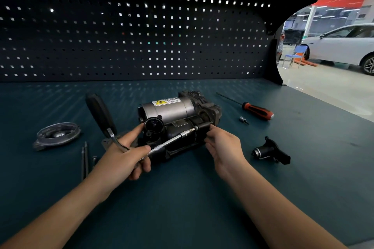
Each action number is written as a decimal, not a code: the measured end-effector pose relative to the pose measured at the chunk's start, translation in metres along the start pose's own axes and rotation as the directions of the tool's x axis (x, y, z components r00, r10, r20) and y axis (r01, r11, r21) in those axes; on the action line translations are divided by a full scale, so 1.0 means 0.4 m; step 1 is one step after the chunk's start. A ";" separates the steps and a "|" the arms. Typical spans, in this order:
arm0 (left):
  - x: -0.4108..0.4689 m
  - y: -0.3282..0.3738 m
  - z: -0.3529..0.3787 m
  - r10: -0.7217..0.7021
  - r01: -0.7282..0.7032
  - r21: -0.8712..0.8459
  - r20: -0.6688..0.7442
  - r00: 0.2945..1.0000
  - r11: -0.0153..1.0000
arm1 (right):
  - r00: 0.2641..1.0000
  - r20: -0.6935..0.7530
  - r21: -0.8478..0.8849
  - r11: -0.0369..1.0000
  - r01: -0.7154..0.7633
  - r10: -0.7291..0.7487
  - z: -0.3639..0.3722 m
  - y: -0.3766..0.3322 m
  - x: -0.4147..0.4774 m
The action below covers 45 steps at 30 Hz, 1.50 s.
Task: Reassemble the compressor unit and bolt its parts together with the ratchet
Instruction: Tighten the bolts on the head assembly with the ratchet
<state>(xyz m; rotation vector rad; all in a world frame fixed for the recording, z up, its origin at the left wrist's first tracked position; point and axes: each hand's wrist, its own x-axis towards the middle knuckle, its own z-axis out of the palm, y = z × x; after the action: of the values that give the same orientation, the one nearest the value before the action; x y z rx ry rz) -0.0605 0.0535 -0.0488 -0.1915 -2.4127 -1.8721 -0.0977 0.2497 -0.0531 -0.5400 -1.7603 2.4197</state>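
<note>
**Ratchet meeting the compressor**

Head view: the compressor [172, 109] is lying mid-tabletop [182, 198]. The left hand [125, 155] is gripping the ratchet [105, 121], its extension tip touching the compressor's front. The right hand [222, 145] is holding the compressor's right end, fingers curled.

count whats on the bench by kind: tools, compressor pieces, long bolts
tools: 3 (ratchet, screwdriver, loose socket)
compressor pieces: 3 (compressor unit, round cover, black fitting)
long bolts: 2
total: 8
</note>
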 end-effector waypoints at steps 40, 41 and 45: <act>0.068 0.033 -0.075 0.231 -0.190 0.316 -0.097 0.968 0.930 | 0.926 0.189 -0.303 0.877 0.372 -0.327 -0.039 -0.012 -0.008; 0.067 0.031 -0.074 0.237 -0.212 0.298 -0.051 0.970 0.931 | 0.922 0.170 -0.328 0.862 0.386 -0.348 -0.041 -0.016 -0.005; 0.063 0.018 -0.065 0.277 -0.293 0.248 0.100 0.956 0.923 | 0.885 0.123 -0.440 0.774 0.455 -0.450 -0.050 -0.025 0.014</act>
<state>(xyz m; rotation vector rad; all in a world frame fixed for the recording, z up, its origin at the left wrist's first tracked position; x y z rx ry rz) -0.0845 0.0313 -0.0320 -0.5568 -2.4791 -1.4313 -0.0974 0.2723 -0.0502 -0.1006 -2.1713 1.6878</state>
